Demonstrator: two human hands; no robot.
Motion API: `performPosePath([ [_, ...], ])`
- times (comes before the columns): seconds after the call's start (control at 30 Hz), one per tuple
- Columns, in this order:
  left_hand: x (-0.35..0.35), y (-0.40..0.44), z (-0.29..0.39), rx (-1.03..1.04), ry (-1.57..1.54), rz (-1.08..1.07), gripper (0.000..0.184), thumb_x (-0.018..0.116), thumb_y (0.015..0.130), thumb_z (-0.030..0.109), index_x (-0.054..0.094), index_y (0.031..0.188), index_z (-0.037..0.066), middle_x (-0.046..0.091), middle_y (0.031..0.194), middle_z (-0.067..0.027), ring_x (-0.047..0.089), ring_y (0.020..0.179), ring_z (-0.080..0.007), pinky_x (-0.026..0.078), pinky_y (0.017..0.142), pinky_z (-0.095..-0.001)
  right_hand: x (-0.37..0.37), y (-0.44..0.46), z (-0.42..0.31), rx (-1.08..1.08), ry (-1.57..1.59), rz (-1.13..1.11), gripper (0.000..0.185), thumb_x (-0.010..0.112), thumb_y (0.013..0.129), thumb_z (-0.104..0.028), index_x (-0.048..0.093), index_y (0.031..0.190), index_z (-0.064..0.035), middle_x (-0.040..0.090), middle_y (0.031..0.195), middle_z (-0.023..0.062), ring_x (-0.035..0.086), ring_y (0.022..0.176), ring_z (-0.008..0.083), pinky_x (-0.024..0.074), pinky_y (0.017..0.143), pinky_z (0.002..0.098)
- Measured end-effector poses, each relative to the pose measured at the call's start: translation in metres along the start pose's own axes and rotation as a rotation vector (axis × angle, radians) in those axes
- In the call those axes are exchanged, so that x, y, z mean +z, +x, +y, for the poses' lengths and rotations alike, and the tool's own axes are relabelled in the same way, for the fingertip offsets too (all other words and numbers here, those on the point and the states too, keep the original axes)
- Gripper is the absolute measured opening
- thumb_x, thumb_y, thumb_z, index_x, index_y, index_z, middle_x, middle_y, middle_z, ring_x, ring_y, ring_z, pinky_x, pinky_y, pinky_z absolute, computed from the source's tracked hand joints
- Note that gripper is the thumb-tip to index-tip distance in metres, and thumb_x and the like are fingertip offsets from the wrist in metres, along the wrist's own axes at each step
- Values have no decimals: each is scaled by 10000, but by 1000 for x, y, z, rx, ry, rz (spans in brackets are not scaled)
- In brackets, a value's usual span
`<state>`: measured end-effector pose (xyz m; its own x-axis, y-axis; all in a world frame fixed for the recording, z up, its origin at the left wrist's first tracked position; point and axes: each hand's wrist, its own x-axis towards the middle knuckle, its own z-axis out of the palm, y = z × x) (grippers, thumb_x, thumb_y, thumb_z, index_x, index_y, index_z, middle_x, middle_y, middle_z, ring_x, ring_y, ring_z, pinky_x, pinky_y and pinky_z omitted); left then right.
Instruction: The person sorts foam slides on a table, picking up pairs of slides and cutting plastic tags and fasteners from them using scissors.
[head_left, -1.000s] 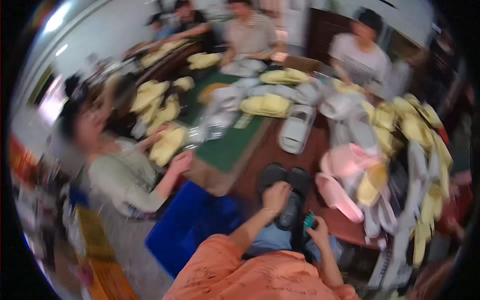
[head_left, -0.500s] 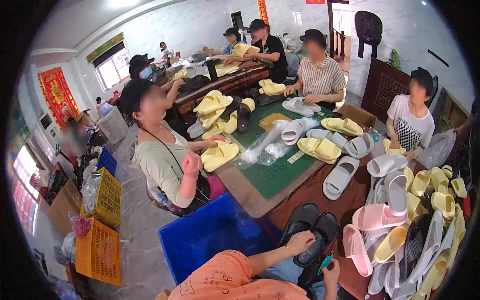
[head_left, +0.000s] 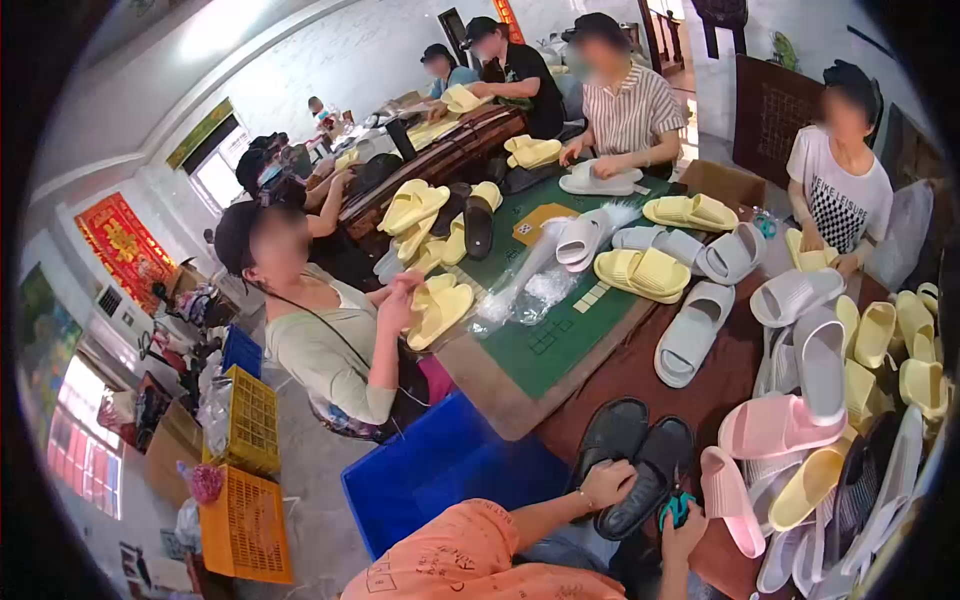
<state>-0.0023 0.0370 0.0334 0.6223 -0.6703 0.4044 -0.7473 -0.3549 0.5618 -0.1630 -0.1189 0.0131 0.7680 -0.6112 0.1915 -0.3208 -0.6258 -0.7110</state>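
Note:
A pair of black slippers lies at the near edge of the table, the left slipper [head_left: 612, 432] beside the right slipper [head_left: 660, 462]. My left hand [head_left: 608, 484], with a bracelet at the wrist, grips the near part of the right slipper. In my right hand [head_left: 684, 532] is a pair of teal-handled scissors [head_left: 677, 508], up against that slipper's right side. The blades are too small and dark to make out clearly.
Pink, yellow and grey slippers pile up at the right, including a pink slipper [head_left: 780, 425]. A grey slipper [head_left: 694, 335] lies farther back. Left of me stands a blue crate [head_left: 440, 480]. Co-workers sit around the green-topped table [head_left: 540, 370], handling slippers.
My right hand has brought the scissors up against the slipper, while my left hand stays on it. The view has shifted. A co-worker at the left has brought both hands together.

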Motion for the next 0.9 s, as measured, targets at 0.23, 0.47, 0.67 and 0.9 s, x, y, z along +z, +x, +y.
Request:
performPosePath([
  [0.23, 2, 2, -3, -23, -72, -5, 78, 598, 771, 121, 553, 761, 58, 532, 698, -97, 550, 633, -278, 447, 573, -376, 4, -1, 9, 57, -12, -51, 439, 658, 675, -178, 510, 1029, 34, 524, 987, 222, 463, 948, 385, 350, 851, 454],
  [0.47, 0, 8, 1, 7, -21, 29, 110, 633, 758, 118, 550, 714, 61, 528, 642, -90, 538, 564, -267, 431, 520, -373, 5, -5, 8, 62, -15, -40, 465, 650, 702, -235, 507, 1049, 39, 522, 971, 243, 467, 919, 408, 363, 808, 463],
  [0.67, 4, 2, -5, -25, 0, -37, 103, 626, 737, 122, 545, 762, 64, 544, 712, -82, 558, 619, -269, 452, 561, -372, 4, -5, 6, 42, -69, -27, 482, 648, 711, -239, 499, 1078, 35, 512, 983, 249, 462, 923, 410, 361, 809, 459],
  [0.9, 6, 3, -5, 18, -37, 37, 117, 593, 771, 128, 518, 713, 59, 486, 666, -98, 531, 597, -282, 438, 568, -375, 11, -2, 15, 22, -46, -22, 438, 648, 696, -188, 514, 1058, 20, 540, 964, 207, 479, 906, 382, 365, 807, 441],
])
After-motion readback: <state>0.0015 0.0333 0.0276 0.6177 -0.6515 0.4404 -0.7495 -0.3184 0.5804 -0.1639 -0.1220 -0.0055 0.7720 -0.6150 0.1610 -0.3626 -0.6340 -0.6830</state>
